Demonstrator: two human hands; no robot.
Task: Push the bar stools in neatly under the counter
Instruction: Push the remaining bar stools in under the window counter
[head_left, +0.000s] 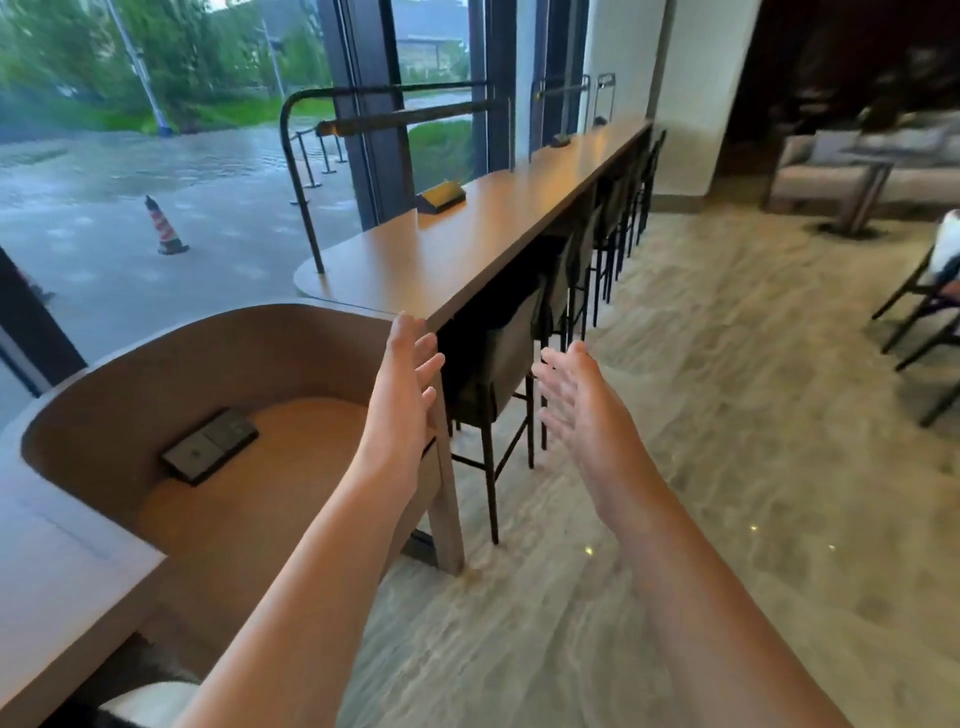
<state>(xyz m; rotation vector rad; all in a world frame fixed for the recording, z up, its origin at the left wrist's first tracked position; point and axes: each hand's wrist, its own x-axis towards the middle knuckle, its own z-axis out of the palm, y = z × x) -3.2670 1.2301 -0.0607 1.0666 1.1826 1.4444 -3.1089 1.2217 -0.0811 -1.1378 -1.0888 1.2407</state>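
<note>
Stool (493, 358) beyond open hands, untouched

Two bare forearms, uncovered from the bottom edge of the frame up to the wrists, with no sleeve, cuff or glove on either. Left hand (402, 387) bare, slender, long-fingered, with nothing worn on the wrist. Right hand (579, 397) likewise bare, its palm creases faintly visible, fingers slightly blurred. No ring, watch or band visible on either hand. Fingernails too blurred to make out.
</note>
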